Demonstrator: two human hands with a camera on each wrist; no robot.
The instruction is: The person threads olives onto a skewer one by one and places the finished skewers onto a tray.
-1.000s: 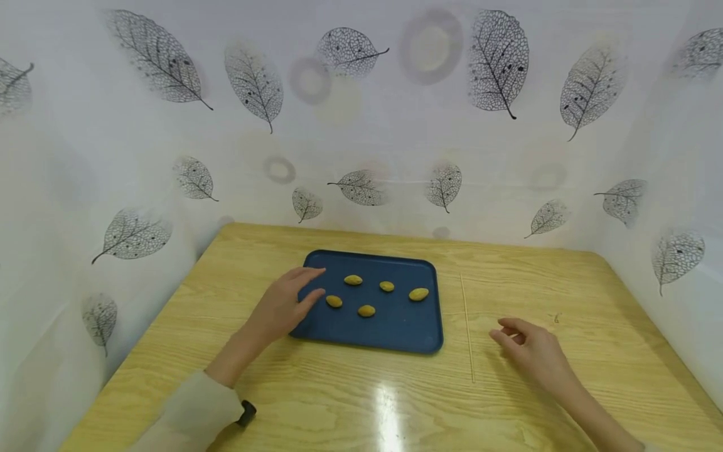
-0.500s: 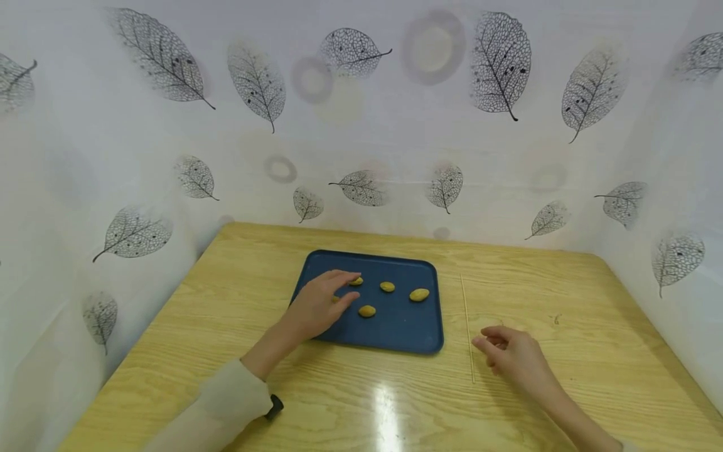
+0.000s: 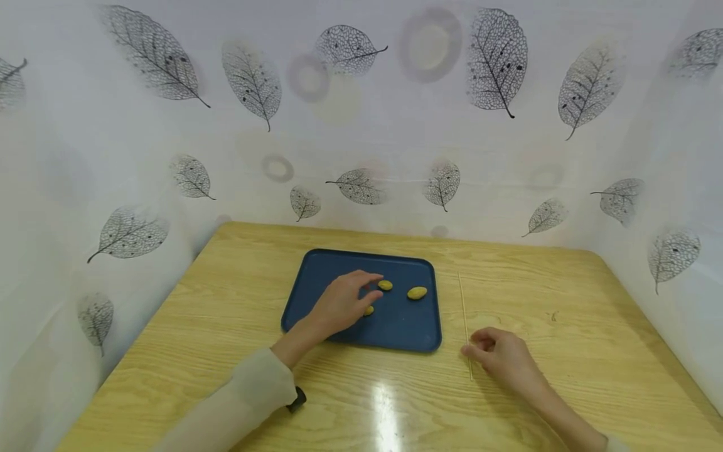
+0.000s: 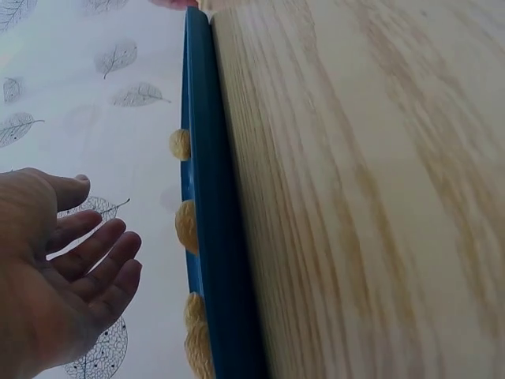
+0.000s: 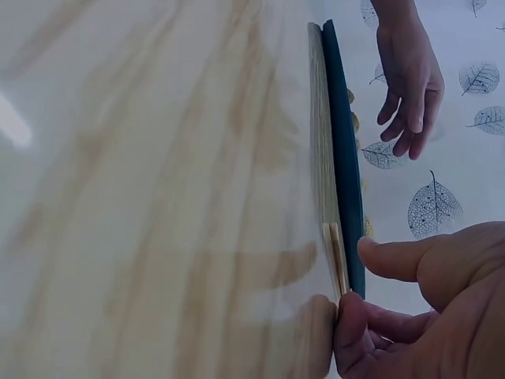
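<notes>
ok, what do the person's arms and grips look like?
Left sleeve: long, plain, pale off-white, with a small black item at the cuff, too small to identify. Right sleeve: only a pale edge shows. Left grip and right grip: five-fingered, no gloves.

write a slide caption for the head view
Left hand over a blue tray of yellow pieces, right hand at a thin stick beside the tray.

On my feed, white leaf-printed sheeting (image 3: 361,138) hangs left, far and right of the wood-grained table (image 3: 220,295); glare (image 3: 386,414) shines near.
</notes>
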